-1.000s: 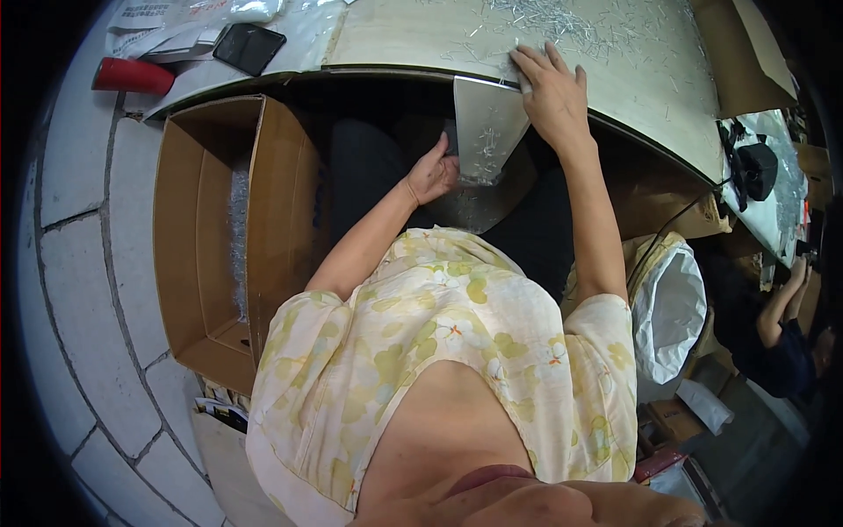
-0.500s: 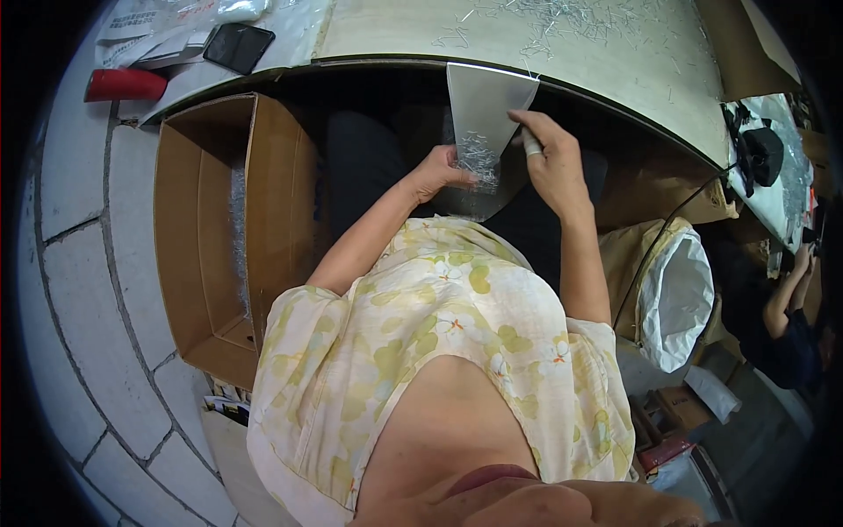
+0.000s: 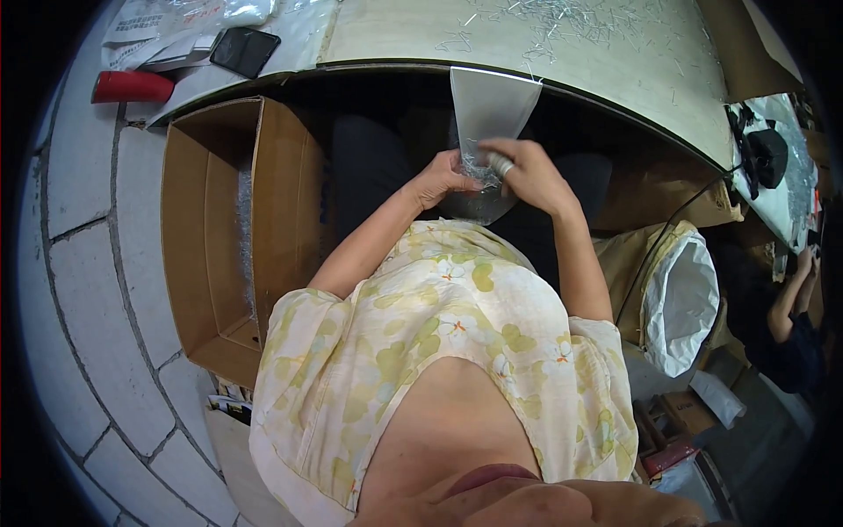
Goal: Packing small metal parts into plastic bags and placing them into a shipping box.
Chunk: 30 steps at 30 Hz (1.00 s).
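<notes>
A translucent plastic sheet [image 3: 493, 110] hangs from the table edge and narrows downward like a chute. Small bent wire pieces [image 3: 479, 167] are heaped at its lower end, above a clear, rounded plastic part [image 3: 479, 209]; I cannot tell whether that is a separate bag. My left hand [image 3: 442, 180] is closed around the narrow end, its thumb in front by the wires. My right hand [image 3: 531, 176] is over the wires from the other side, index finger stretched out and a pale wrap on one finger. Its fingertips are slightly blurred, and its thumb is hidden.
More wire pieces [image 3: 588, 26] lie scattered on the table [image 3: 395, 35]. An open cardboard box [image 3: 211, 228] stands at my left. On the right is a sack with white lining [image 3: 680, 290]. A phone [image 3: 245, 53] and red cylinder [image 3: 132, 87] lie far left. Another person's arm [image 3: 786, 303] shows far right.
My right hand has moved down and left from the sheet's upper right edge to the wire pieces. The left hand stays at the narrow end.
</notes>
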Each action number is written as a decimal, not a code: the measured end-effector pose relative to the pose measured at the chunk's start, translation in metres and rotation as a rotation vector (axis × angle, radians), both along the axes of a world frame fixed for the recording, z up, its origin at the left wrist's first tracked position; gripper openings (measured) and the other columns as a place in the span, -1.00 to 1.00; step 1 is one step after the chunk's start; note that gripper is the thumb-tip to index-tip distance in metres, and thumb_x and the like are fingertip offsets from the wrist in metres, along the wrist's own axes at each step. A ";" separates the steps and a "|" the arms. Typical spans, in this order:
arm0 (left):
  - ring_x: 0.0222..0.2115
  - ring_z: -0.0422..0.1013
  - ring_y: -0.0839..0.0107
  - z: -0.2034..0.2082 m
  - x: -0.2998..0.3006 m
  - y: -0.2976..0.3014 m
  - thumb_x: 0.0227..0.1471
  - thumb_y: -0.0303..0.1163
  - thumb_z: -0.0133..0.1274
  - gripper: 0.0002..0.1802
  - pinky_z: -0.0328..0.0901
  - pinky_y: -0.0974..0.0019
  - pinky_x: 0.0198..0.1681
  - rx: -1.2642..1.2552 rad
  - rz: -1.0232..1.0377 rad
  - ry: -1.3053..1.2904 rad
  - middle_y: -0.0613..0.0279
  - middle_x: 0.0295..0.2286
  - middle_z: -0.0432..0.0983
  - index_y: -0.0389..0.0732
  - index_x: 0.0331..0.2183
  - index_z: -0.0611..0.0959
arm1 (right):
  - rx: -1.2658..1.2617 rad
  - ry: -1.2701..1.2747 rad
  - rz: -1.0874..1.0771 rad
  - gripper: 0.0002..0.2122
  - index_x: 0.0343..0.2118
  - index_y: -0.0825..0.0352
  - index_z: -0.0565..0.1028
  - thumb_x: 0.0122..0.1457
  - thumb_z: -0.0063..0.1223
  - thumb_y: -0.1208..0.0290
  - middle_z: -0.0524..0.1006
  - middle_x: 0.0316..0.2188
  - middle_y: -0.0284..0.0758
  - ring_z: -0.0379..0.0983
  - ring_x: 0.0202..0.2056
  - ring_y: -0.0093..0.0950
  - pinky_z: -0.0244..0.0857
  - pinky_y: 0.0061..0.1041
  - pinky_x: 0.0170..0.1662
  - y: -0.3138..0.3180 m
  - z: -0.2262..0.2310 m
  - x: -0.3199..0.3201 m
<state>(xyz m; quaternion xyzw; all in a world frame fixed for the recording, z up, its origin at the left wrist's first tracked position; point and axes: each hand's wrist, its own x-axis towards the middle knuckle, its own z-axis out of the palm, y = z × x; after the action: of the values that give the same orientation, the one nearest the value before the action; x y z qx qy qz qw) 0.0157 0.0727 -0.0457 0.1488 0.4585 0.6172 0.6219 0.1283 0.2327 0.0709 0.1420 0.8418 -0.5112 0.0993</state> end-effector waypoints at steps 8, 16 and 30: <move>-0.14 0.47 0.42 0.003 0.009 0.000 -0.02 -0.41 0.20 -0.51 0.30 0.37 0.01 -0.017 0.000 -0.008 0.17 -0.15 0.56 -0.33 -0.02 0.52 | 0.441 0.635 -0.161 -0.72 -0.04 0.33 0.46 0.17 -0.01 0.50 0.48 -0.04 -0.20 0.42 -0.03 -0.26 0.31 -0.44 0.01 -0.004 0.046 -0.064; -0.11 0.46 0.42 -0.015 0.000 -0.009 -0.17 -0.66 0.18 -0.47 0.31 0.35 0.03 0.071 -0.013 -0.078 0.20 -0.16 0.55 -0.34 -0.06 0.51 | 0.877 0.471 0.059 -0.60 0.05 0.32 0.38 0.09 -0.02 0.61 0.35 0.13 -0.22 0.23 0.17 -0.22 0.18 -0.32 0.17 0.002 0.027 -0.051; -0.39 0.48 0.47 -0.004 0.000 0.010 -0.34 -0.55 0.28 -0.50 0.42 0.34 -0.28 -0.063 -0.120 0.268 0.28 -0.37 0.56 -0.24 -0.20 0.59 | 0.253 0.227 0.050 -0.66 -0.13 0.36 0.52 -0.03 -0.01 0.59 0.52 -0.16 -0.07 0.46 -0.13 -0.09 0.35 -0.25 -0.08 -0.011 -0.017 0.018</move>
<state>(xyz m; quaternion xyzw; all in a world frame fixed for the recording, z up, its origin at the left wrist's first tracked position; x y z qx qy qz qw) 0.0155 0.0830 -0.0500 0.2374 0.5467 0.5388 0.5954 0.1468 0.2214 0.0537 0.0737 0.9086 -0.4111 -0.0023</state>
